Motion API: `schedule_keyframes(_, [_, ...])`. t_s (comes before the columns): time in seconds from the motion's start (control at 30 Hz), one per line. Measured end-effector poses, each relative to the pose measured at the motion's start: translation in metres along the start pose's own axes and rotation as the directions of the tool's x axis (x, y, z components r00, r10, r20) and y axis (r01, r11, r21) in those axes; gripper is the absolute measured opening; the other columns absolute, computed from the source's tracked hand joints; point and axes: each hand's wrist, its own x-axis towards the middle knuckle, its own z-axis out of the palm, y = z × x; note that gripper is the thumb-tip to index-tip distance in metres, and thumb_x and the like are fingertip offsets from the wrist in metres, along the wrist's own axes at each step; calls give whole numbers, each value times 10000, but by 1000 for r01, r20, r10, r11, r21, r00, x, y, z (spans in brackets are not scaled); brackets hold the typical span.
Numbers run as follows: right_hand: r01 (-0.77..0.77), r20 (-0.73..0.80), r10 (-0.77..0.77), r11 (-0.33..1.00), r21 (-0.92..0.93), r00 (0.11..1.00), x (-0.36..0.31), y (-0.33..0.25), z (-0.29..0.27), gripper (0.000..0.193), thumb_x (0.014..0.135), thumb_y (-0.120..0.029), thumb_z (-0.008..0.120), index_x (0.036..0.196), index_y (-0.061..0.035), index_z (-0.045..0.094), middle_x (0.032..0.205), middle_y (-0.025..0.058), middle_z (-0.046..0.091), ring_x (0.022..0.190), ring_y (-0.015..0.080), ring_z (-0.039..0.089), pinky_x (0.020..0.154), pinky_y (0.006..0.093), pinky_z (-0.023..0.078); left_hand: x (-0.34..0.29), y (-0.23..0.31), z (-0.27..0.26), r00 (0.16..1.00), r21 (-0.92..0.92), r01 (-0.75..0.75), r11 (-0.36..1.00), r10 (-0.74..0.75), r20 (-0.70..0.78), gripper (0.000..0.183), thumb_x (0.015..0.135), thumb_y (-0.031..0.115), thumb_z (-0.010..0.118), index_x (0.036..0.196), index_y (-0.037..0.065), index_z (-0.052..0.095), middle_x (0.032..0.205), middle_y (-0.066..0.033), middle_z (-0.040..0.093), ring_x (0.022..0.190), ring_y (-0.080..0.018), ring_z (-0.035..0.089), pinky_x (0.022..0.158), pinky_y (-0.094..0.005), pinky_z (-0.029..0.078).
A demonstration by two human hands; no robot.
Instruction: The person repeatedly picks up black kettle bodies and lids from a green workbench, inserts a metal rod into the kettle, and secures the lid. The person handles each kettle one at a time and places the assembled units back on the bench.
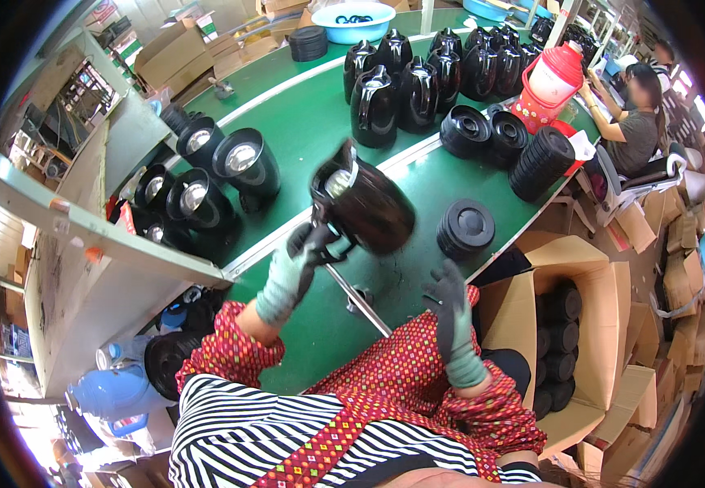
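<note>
My left hand (297, 262), in a green and dark grey glove, is closed round the handle of a glossy black jug (369, 207). The jug is tilted over the green table, its open mouth toward the upper left with a silvery inside showing. Gloved alike, my right hand (448, 294) is raised at the table's near right edge, holding nothing I can see, its fingers apart. Just beyond it lies a stack of round black lids (465, 228).
Black jugs with silvery insides (247, 167) stand at left; finished-looking black jugs (374, 106) crowd the far side. Farther right are black lid stacks (541, 165) and a red-and-white jug (549, 81). An open carton (604, 325) holds black round parts. A person (637, 122) sits at right.
</note>
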Motion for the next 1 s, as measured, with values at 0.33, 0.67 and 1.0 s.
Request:
schedule_keyframes(0.33, [372, 323, -190, 574, -730, 927, -5, -1, 18, 572, 826, -81, 720, 1375, 25, 596, 1175, 201, 696, 1030, 351, 702, 938, 419, 536, 370, -39, -94, 840, 799, -123, 588, 491, -232, 488, 944, 463, 732, 1109, 5, 755, 989, -214, 760, 937, -378, 718, 869, -446, 530])
schedule_keyframes(0.67, [299, 277, -131, 598, -743, 952, 3, 3, 14, 507, 846, -98, 693, 1337, 10, 632, 1186, 183, 710, 1007, 317, 710, 911, 398, 548, 391, -46, -77, 801, 872, -75, 483, 551, -236, 680, 916, 500, 729, 1354, -6, 608, 1177, -261, 714, 1131, -424, 678, 1000, -468, 523])
schedule_keyframes(1.0, [392, 303, -248, 605, -693, 920, -3, 14, 20, 361, 931, -93, 660, 1277, 9, 670, 1145, 181, 736, 993, 321, 730, 868, 375, 564, 143, 13, -110, 821, 988, 133, 74, 551, -152, 870, 889, 426, 780, 1561, 80, 352, 1618, -324, 331, 1166, -448, 678, 930, -483, 589])
